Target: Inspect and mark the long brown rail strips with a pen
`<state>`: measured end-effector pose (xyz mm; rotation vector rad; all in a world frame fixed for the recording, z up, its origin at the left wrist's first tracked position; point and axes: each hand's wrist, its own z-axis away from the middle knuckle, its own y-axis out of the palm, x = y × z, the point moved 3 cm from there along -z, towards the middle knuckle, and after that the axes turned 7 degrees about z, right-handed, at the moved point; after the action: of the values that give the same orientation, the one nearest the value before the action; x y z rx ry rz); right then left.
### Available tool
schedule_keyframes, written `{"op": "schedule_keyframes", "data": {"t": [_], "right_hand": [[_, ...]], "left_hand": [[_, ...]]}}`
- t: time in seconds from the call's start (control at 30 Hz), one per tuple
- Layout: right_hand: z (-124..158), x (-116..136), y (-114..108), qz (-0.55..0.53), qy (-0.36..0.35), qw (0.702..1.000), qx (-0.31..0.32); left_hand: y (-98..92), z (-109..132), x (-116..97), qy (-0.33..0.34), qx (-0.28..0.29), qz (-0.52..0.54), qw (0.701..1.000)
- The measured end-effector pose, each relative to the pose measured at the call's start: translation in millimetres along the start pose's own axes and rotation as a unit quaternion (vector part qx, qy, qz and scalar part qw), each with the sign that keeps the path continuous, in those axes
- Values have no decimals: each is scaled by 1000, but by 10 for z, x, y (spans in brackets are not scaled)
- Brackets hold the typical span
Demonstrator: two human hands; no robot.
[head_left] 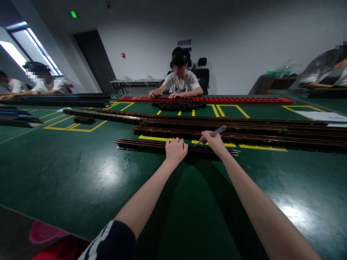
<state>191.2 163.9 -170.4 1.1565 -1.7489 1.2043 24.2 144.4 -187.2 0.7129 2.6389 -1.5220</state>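
My left hand (pixel 175 150) is curled closed and rests on a short bundle of dark thin rails (pixel 141 144) lying on the green table (pixel 81 173). My right hand (pixel 215 142) grips a clear-handled pen-like tool (pixel 214 134), its tip pointing down at the same bundle. Both arms reach straight forward.
Longer dark rail bundles (pixel 244 131) lie behind, across yellow floor-tape markings (pixel 73 126). A long red perforated tray (pixel 206 99) and a dark pile of parts (pixel 179 105) sit before a seated person (pixel 181 81) opposite. Other people sit at far left (pixel 46 85) and far right (pixel 325 72).
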Motion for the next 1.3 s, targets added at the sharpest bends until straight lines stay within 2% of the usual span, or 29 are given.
{"op": "schedule_keyframes", "data": {"t": [1.03, 1.3], "right_hand": [[10, 6, -69, 2, 21, 1000, 10], [4, -25, -136, -5, 15, 999, 31]], "left_hand": [[-41, -15, 92, -30, -14, 9, 999], [-53, -7, 89, -27, -9, 20, 999]]}}
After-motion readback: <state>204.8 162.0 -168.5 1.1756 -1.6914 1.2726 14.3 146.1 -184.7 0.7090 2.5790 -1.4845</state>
